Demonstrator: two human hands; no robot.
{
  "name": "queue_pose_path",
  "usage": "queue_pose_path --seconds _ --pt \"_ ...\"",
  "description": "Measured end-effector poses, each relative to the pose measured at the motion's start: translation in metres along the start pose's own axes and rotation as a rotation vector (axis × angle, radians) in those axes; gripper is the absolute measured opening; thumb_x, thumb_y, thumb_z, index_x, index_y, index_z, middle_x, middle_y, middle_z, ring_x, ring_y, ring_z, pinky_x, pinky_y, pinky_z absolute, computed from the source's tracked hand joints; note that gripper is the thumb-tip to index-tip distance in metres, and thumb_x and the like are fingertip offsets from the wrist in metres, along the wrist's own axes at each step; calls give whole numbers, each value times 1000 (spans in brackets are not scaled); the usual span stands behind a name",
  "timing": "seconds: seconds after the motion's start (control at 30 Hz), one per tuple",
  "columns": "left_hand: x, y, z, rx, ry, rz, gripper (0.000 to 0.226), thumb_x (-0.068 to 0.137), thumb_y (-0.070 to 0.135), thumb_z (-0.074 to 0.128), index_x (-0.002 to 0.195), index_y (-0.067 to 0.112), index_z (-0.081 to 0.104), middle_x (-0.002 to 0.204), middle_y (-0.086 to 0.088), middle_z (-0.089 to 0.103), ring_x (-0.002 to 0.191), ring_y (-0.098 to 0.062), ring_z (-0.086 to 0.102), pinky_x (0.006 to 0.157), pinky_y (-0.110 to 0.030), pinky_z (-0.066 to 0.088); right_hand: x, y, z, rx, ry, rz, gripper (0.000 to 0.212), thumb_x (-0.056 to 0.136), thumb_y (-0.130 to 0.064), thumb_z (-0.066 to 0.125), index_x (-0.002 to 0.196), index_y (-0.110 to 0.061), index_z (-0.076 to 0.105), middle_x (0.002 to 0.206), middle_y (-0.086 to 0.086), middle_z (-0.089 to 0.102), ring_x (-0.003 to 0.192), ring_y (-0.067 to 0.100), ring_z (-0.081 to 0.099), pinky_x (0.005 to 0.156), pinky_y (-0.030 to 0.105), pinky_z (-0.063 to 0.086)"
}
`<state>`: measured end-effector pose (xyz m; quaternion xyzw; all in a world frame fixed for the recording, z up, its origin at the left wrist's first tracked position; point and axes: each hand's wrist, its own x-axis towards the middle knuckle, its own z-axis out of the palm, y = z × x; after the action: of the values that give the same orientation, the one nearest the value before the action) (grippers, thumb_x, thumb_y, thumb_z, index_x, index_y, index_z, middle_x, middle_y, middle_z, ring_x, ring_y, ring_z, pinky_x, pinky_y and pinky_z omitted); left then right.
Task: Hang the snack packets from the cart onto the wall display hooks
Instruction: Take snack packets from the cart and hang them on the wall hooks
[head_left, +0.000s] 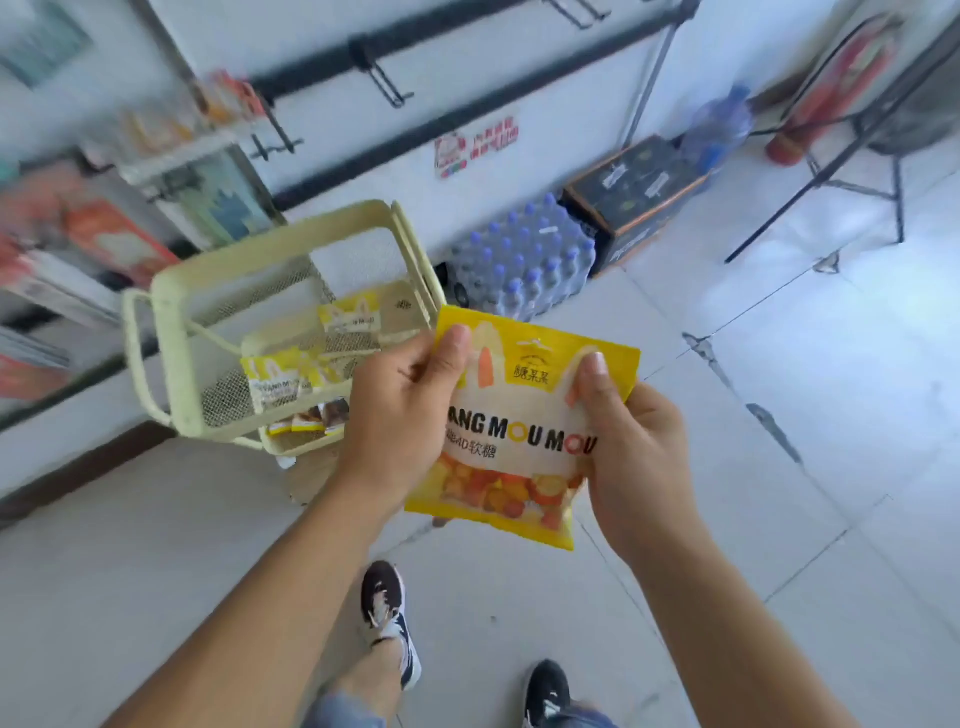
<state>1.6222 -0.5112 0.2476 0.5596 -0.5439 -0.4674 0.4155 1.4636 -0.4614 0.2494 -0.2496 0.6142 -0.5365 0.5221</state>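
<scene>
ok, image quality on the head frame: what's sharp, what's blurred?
Head view: yellow packet and both hands, left hand and right hand, are sharp; wall hooks and hung goods at left smear with motion blur; wide-angle bends the wall rails; light is even, with no glare.

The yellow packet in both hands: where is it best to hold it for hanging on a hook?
Hold the yellow packet by its side edges below the top, coming from left and right as the left hand and right hand do now. The hanger hole sits centred in the top strip, so this probably keeps it free for a wall hook.
</scene>
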Motion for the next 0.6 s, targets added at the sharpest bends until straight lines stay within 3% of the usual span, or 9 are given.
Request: queue_pose_path --seconds 0.13,0.2,0.3,0.43,0.53,0.6 --pt "-12 144 -8 -33 -18 112 58 93 50 57 75 -5 65 62 -21 49 59 -12 42 53 -29 33 -36 -132 -17 -38 -74 -154 42 91 -42 59 54 -23 59 60 6 61 48 16 51 43 20 39" --pt "-17 206 -14 -36 -8 172 47 90 47 64 74 3 70 67 -22 60 63 -17 49 57 -35 42 -51 -190 -24 -48 -117 -213 45 98 -33 56 54 -21 59 60 4 62 47 13 53 43 19 40" --pt "-26 287 -26 -39 -4 229 22 81 41 67 73 22 76 75 -5 75 73 -18 69 75 -45 59 -73 -266 -30 -79 -182 -321 42 98 -31 57 58 -19 59 57 -1 62 48 11 56 45 20 43" --pt "-32 359 -43 -3 54 349 16 83 31 70 76 18 75 72 -3 75 70 -16 70 68 -32 59 -92 -337 -27 -168 -247 -477 35 87 -44 63 60 -21 67 60 2 63 55 18 58 49 28 49" --pt "-30 395 -51 40 123 406 16 89 27 70 73 28 72 70 7 75 69 -15 71 70 -33 57 -97 -373 -21 -200 -261 -541 34 82 -51 64 64 -22 69 70 13 68 64 23 61 60 45 51" --pt "-23 412 -56 38 131 415 16 89 25 69 74 29 72 70 12 75 71 -13 72 76 -35 57 -93 -394 -16 -210 -254 -570 36 84 -51 65 67 -20 69 68 10 66 64 24 60 63 54 52"
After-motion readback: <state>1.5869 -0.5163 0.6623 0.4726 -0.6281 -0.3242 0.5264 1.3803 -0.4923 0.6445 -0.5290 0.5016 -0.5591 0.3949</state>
